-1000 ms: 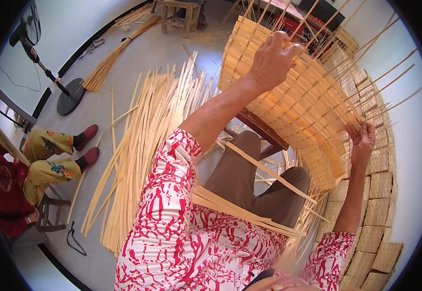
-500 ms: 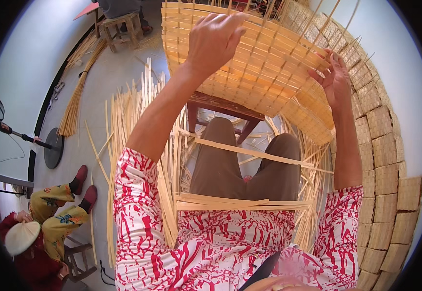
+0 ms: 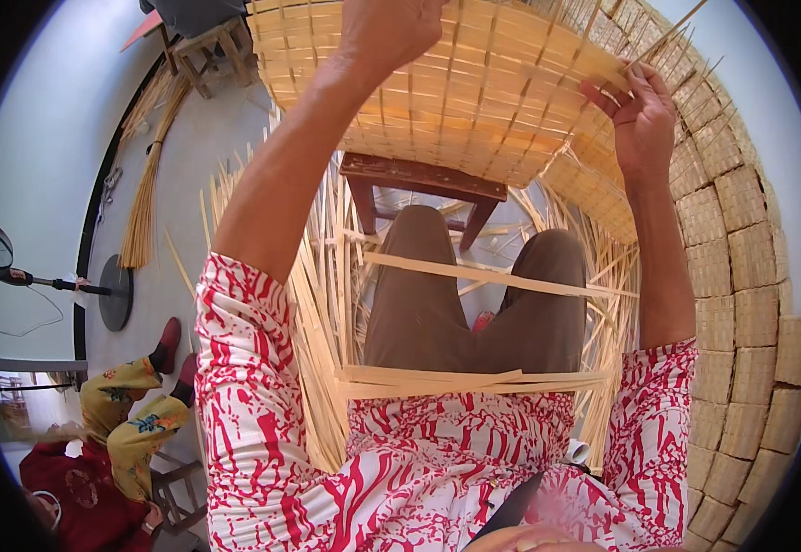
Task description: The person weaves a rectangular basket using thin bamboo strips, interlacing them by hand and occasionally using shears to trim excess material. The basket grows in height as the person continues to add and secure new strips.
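A large woven bamboo basket [image 3: 511,101], its pale strips crossing thin darker ribs, lies on its side over a small dark red wooden stool [image 3: 419,175] in front of my knees. My left hand [image 3: 396,28], at the top edge and partly cut off, is closed in front of the weave; what it holds is hidden. At the basket's right edge, my right hand [image 3: 644,124] pinches the weave between thumb and fingers. Loose rib ends [image 3: 672,37] stick out past that hand. A flat bamboo strip [image 3: 501,278] lies across my thighs.
Long loose strips [image 3: 313,313] lie on both sides of my legs, with more strips across my lap [image 3: 474,382]. Woven blocks [image 3: 731,258] are stacked along the right wall. At left are a fan [image 3: 14,267], a bundle of sticks [image 3: 147,184] and a seated person [image 3: 87,478].
My left hand has moved up and left, partly out of view. My right hand stays at the basket's right edge. The seated person's pale hat no longer shows as before.
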`<control>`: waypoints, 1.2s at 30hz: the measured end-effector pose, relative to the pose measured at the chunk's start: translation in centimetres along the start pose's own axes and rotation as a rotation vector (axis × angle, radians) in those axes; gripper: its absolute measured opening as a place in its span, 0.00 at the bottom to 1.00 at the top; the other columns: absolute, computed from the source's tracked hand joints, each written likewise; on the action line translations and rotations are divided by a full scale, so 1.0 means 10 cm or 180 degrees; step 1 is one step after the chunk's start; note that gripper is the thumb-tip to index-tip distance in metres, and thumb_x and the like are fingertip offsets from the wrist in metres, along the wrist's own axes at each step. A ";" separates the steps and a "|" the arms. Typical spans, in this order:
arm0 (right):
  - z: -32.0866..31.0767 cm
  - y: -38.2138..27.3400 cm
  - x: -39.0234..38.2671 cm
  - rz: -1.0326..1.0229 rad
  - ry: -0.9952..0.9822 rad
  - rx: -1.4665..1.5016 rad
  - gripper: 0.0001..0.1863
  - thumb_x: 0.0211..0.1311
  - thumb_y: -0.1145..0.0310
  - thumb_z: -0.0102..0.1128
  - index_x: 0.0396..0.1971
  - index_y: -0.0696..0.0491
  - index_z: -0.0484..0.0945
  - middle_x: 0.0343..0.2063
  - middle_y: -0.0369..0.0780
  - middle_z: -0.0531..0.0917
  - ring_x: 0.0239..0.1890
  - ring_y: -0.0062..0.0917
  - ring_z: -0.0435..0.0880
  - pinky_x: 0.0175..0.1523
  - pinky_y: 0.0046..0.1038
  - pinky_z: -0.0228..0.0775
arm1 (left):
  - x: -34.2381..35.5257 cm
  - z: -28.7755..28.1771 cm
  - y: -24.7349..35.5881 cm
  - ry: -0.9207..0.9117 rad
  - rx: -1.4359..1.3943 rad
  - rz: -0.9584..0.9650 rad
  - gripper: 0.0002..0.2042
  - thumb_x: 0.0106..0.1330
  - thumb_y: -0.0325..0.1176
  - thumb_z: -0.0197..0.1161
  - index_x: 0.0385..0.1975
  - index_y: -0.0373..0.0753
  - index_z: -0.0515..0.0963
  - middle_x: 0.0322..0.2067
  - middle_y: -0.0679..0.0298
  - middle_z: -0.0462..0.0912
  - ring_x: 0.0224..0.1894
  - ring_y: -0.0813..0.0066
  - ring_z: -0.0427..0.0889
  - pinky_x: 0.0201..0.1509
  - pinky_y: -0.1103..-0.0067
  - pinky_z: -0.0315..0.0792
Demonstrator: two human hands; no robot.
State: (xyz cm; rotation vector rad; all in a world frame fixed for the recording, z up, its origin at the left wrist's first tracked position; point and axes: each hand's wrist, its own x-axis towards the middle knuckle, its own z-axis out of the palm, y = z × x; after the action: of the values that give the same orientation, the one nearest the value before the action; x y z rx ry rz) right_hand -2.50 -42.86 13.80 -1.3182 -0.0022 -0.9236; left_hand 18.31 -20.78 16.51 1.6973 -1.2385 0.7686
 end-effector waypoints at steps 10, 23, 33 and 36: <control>-0.26 -0.05 0.05 0.0282 0.0283 -0.0126 0.10 0.75 0.66 0.49 0.43 0.55 0.77 0.44 0.39 0.81 0.43 0.29 0.85 0.47 0.42 0.85 | -0.38 -0.16 0.01 0.0570 0.0105 0.0263 0.14 0.64 0.35 0.64 0.49 0.45 0.78 0.36 0.62 0.80 0.35 0.62 0.81 0.36 0.70 0.76; -0.59 -0.03 -0.07 0.0054 0.0123 -0.0192 0.08 0.73 0.69 0.54 0.47 0.52 0.75 0.46 0.36 0.81 0.46 0.26 0.83 0.50 0.39 0.83 | -0.64 -0.22 -0.06 0.0144 0.1261 0.0135 0.27 0.56 0.36 0.71 0.58 0.57 0.73 0.52 0.64 0.70 0.52 0.62 0.77 0.40 0.71 0.81; -0.51 -0.01 0.08 0.0052 0.0417 -0.0423 0.10 0.72 0.66 0.56 0.48 0.53 0.75 0.42 0.34 0.80 0.41 0.19 0.82 0.44 0.30 0.86 | -0.60 -0.34 -0.01 0.0129 0.1289 0.0256 0.25 0.58 0.34 0.69 0.57 0.53 0.73 0.51 0.61 0.69 0.54 0.59 0.75 0.41 0.70 0.81; -0.41 -0.06 -0.03 0.0067 0.0387 -0.0529 0.14 0.73 0.65 0.54 0.54 0.52 0.73 0.41 0.34 0.79 0.40 0.20 0.82 0.45 0.31 0.85 | -0.70 -0.36 0.04 0.0214 0.0947 0.0061 0.26 0.57 0.33 0.70 0.58 0.51 0.73 0.52 0.60 0.71 0.55 0.55 0.74 0.47 0.66 0.78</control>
State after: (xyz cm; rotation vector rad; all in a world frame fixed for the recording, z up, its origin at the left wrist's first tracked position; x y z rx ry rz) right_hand -5.02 -45.99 12.88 -1.4103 0.1859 -1.0014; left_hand 15.83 -14.73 12.17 1.8805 -1.1384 1.0549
